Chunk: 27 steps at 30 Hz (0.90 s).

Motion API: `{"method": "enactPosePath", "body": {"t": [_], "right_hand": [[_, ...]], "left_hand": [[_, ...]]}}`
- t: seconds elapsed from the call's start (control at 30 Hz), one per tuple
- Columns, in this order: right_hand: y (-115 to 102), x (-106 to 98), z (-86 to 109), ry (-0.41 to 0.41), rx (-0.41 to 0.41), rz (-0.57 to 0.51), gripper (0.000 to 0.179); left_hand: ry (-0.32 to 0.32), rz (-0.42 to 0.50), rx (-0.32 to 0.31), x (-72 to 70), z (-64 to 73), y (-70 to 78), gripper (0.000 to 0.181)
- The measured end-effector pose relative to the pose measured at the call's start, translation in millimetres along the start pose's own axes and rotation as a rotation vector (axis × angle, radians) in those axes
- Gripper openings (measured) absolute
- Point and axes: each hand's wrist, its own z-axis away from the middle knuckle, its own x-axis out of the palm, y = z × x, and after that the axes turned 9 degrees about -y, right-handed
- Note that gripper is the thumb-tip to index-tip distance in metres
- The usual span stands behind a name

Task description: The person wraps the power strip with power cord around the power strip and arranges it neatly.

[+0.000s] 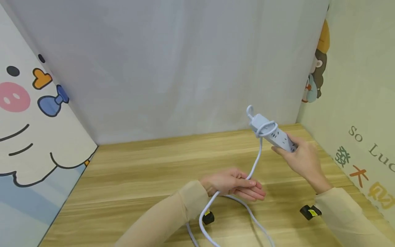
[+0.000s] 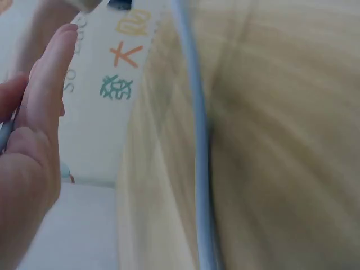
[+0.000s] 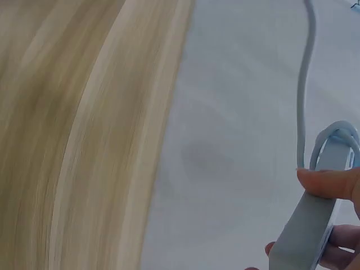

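Note:
My right hand (image 1: pixel 303 159) grips the lower end of a white power strip (image 1: pixel 282 139), held up above the table and tilted. The thumb (image 3: pixel 329 183) lies along its side in the right wrist view. White cord (image 1: pixel 258 154) is looped once around the strip's far end and runs down to my left hand (image 1: pixel 232 183). There the cord passes under the left thumb, pinched against the hand, while the other fingers stay fairly straight. In the left wrist view a length of cord (image 2: pixel 199 146) hangs beside the hand. The plug is not visible.
The wood-grain table (image 1: pixel 139 164) is bounded by a pale back curtain (image 1: pixel 172 68), a cartoon-printed panel (image 1: pixel 27 137) on the left and a lettered panel (image 1: pixel 355 103) on the right. Slack cord (image 1: pixel 247 207) trails toward the near edge. Black wrist devices (image 1: pixel 309 212) sit at both wrists.

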Motion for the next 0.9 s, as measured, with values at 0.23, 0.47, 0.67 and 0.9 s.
{"method": "enactPosePath", "body": {"t": [0.23,0.47,0.67,0.9], "right_hand": [[26,-4,-6.6,0.01,0.059,0.211,0.045],[20,6,-5.2,0.013,0.003,0.283,0.033],[6,8,-6.0,-0.012,0.009,0.332,0.028],[-8,7,-9.1,-0.133,0.093,0.338,0.037]], "left_hand": [[0.011,0.03,0.009,10.1,17.2,-6.5,0.039],[0.143,-0.241,0.019,19.6,35.6,8.7,0.031],[0.346,-0.653,-0.114,44.9,47.1,31.0,0.019],[0.34,-1.281,-0.268,79.5,49.0,45.1,0.012]]}}
